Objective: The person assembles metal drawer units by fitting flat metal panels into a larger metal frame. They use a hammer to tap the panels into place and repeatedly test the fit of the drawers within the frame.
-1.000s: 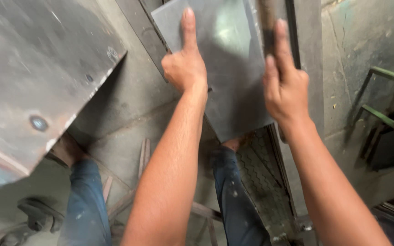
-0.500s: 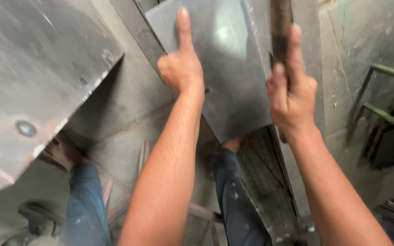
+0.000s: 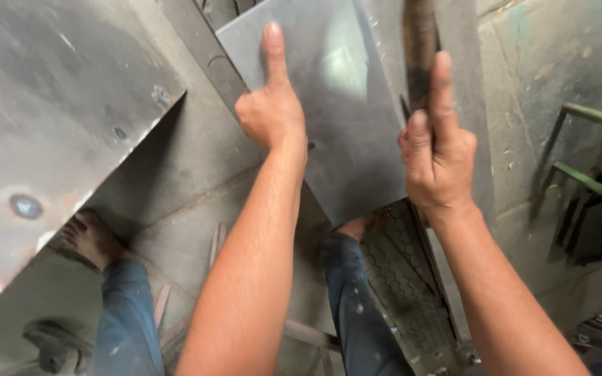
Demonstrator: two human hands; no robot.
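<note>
**A:** So the left hand (image 3: 271, 111) is laid on the grey metal sheet (image 3: 343, 104), fingers curled in and the index finger stretched flat along the face, with the sheet's left edge seemingly caught under the knuckles. The right hand (image 3: 437, 157) is closed round a dark, rusty handle (image 3: 419, 52), index finger run up along it. What's on the end of that handle can't be made out, it's cut off at the top.

**B:** Biggest worry, I'd guess: that pointing finger gets caught if the tool is brought down off-line. The sheet could also be let slip, and a bare foot (image 3: 92, 237) is planted on the concrete floor (image 3: 196, 202) right below. The big steel plate (image 3: 50, 118) hangs close by on the left too.
</note>
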